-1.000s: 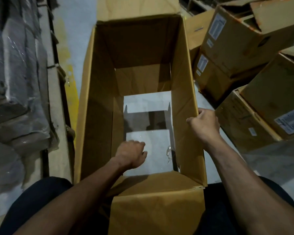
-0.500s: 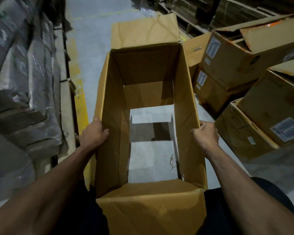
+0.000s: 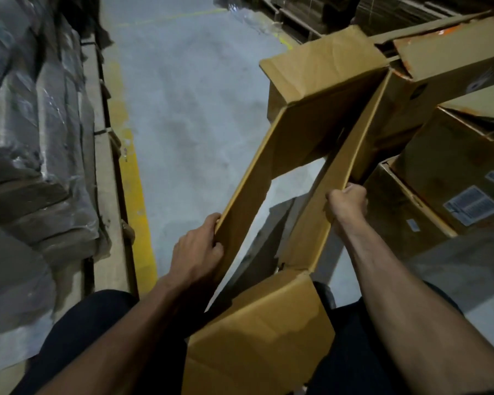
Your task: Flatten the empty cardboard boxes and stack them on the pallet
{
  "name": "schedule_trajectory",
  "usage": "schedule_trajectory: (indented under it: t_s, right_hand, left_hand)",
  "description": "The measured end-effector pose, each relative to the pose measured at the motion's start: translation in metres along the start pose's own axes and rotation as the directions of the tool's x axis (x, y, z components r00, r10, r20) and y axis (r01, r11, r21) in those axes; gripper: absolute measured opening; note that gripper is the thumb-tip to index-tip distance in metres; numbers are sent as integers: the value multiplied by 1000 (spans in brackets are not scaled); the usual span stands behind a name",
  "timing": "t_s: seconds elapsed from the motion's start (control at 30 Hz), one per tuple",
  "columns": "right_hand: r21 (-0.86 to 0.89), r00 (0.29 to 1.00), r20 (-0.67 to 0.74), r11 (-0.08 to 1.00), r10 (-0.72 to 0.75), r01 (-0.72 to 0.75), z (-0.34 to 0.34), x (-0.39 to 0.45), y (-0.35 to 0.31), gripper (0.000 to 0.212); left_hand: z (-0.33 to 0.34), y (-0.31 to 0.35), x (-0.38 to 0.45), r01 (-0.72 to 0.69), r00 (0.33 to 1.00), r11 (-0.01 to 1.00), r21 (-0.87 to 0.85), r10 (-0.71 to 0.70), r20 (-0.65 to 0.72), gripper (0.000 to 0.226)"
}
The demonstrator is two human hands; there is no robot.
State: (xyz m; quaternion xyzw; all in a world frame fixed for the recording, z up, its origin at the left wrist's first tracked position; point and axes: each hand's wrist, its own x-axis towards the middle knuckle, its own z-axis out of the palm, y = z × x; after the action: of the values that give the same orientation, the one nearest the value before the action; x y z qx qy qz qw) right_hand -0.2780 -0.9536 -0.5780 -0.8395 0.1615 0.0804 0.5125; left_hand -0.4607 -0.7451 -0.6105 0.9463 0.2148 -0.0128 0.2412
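Observation:
A brown cardboard box point(image 3: 303, 143), open at top and bottom, leans away to the right and is skewed into a narrow parallelogram. My left hand point(image 3: 196, 252) grips the edge of its left wall, fingers curled round the cardboard. On the upper edge of the right wall my right hand point(image 3: 347, 203) holds tight in a fist. One end flap point(image 3: 260, 334) hangs down against my legs; the far flap point(image 3: 322, 64) sticks up at the back. The grey floor shows through the box.
Several other cardboard boxes point(image 3: 451, 178) with white labels are piled at the right, touching the held box. Plastic-wrapped stacks point(image 3: 32, 155) stand at the left behind a yellow floor line point(image 3: 131, 195). Bare concrete floor point(image 3: 188, 104) runs ahead between them. Pallets point(image 3: 291, 15) lie far back.
My left hand came out of the box and took hold of the left wall. The box then swung to the right and its two long walls closed toward each other.

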Motion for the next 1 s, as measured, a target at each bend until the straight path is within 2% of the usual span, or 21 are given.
schedule_trajectory:
  t_s: [0.07, 0.13, 0.33, 0.4, 0.47, 0.53, 0.6, 0.67, 0.73, 0.77, 0.83, 0.93, 1.0]
  right_hand:
    - [30, 1000, -1, 1000, -5, 5, 0, 1, -4, 8]
    - [47, 1000, 16, 999, -22, 21, 2, 2, -7, 5]
    - [59, 997, 51, 997, -50, 47, 3, -4, -16, 22]
    - [67, 997, 54, 997, -54, 51, 1, -5, -18, 27]
    - [72, 996, 69, 996, -48, 43, 3, -2, -18, 29]
    - [98, 994, 93, 994, -64, 55, 5, -3, -22, 29]
    - [143, 991, 79, 985, -109, 97, 7, -6, -30, 28]
    - [213, 983, 90, 967, -162, 140, 9, -5, -38, 24]
    - [275, 953, 161, 939, -257, 207, 15, -8, -46, 18]
    - [283, 925, 206, 924, -320, 257, 19, -11, -49, 26]
    - [185, 861, 307, 912, -406, 365, 27, -21, -51, 56]
    - [46, 762, 498, 890, -414, 454, 45, -35, -36, 69]
    - [-48, 741, 578, 892, -342, 449, 52, -40, -19, 67]
  left_hand:
    - [2, 15, -7, -20, 1000, 997, -77, 20, 0, 50]
    - [5, 31, -13, -44, 998, 993, -109, 47, 30, 55]
    - [27, 59, -13, -121, 968, 987, 105, 93, 234, 92]
    - [33, 72, -5, -128, 964, 985, 118, 95, 249, 100]
    - [33, 84, 6, -144, 968, 981, 130, 112, 225, 93]
    - [30, 89, 15, -166, 977, 972, 164, 139, 164, 71]
    - [26, 89, 17, -167, 986, 966, 196, 162, 42, 48]
    - [22, 86, 14, -156, 983, 966, 207, 172, -62, 34]
    - [14, 80, 12, -141, 978, 979, 147, 161, -131, 30]
    - [8, 75, 13, -131, 975, 988, 82, 144, -169, 29]
    - [-2, 66, 20, -118, 969, 990, -77, 98, -225, 30]
    - [-12, 56, 33, -54, 966, 943, -328, -34, -256, 12]
    - [-15, 54, 43, 28, 965, 873, -487, -150, -214, 13]
